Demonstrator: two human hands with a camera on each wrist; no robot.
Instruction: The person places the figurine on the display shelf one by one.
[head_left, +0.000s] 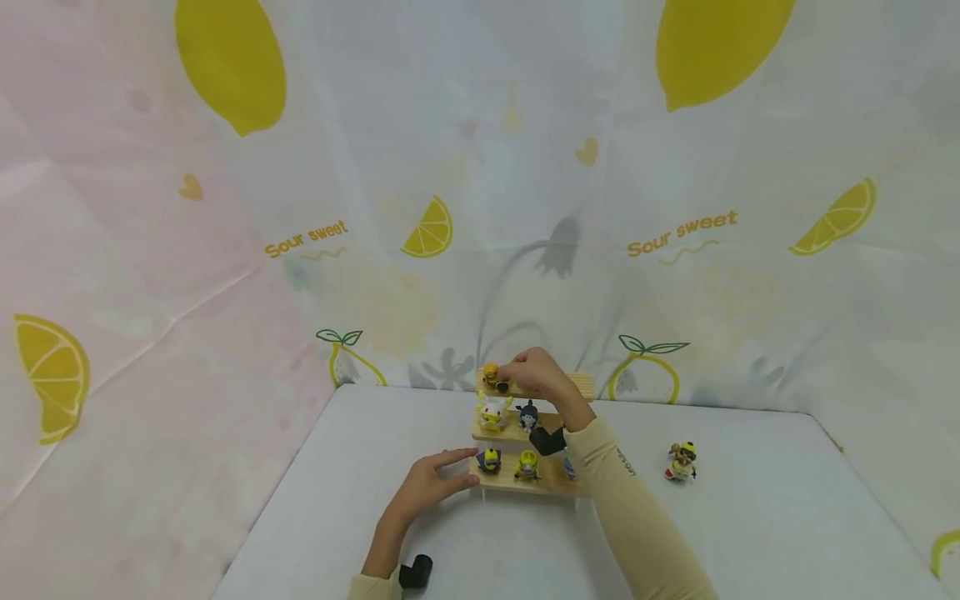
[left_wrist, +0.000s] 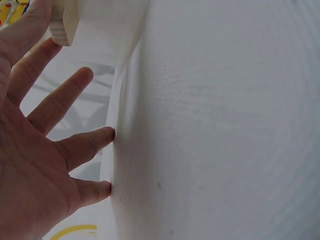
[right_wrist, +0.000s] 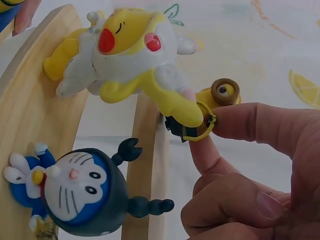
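Observation:
A three-tier wooden display stand (head_left: 551, 477) stands on the table. At the left of its top tier my right hand (head_left: 534, 371) pinches a small yellow goggled figurine (right_wrist: 227, 93) between thumb and finger. The middle tier holds a white-and-yellow figurine with red cheeks (right_wrist: 131, 47) and a blue cat figurine with a dark braided hood (right_wrist: 75, 187). My left hand (head_left: 429, 483) has its fingers spread, thumb and index finger at the left end of the bottom plank (left_wrist: 62, 25). Along that tier sit several figurines, among them a yellow one (head_left: 527, 465); the right sleeve partly covers a blue one (head_left: 569, 467).
On the white table (head_left: 315, 483), to the right of the stand, a brown-and-red figurine (head_left: 681, 462) is by itself. A lemon-print cloth (head_left: 517, 183) hangs close behind the stand. Black wrist devices (head_left: 416, 572) are worn on both arms.

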